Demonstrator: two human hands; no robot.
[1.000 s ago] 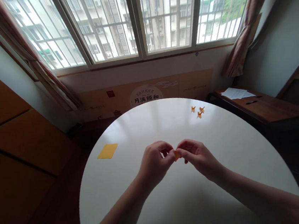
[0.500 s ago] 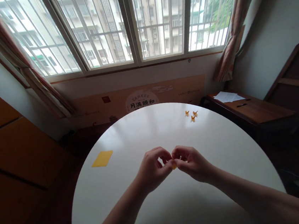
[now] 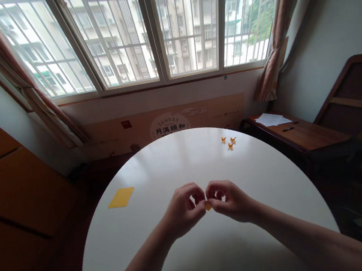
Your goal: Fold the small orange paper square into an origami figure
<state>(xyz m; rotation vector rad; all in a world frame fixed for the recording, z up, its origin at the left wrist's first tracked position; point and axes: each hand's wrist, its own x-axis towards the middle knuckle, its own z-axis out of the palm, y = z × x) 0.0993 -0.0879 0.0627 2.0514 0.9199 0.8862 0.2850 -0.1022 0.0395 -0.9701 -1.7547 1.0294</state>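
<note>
My left hand (image 3: 187, 208) and my right hand (image 3: 228, 201) meet above the middle of the white round table (image 3: 140, 239). Between their fingertips they pinch a small folded piece of orange-yellow paper (image 3: 208, 206). Most of that paper is hidden behind thumbs and fingers, so its folds cannot be made out. Both hands are closed, thumb against forefinger, with the other fingers curled. Flat on the table to the left lies a yellow sheet of paper (image 3: 121, 198). At the far right of the tabletop stand three small folded orange paper birds, one of them the nearest paper bird (image 3: 230, 146).
Beyond the table's far edge is a printed panel (image 3: 103, 137) under the barred window (image 3: 186, 31). To the right, a wooden bench (image 3: 316, 134) bears white papers (image 3: 271, 119) and a dark pen-like object (image 3: 288, 130). An orange-brown cabinet (image 3: 9, 192) stands at the left.
The view has shifted, so the table sits lower and further left in the picture. Both hands keep the folded paper pinched; their fingertips have shifted slightly around it, and less of it shows.
</note>
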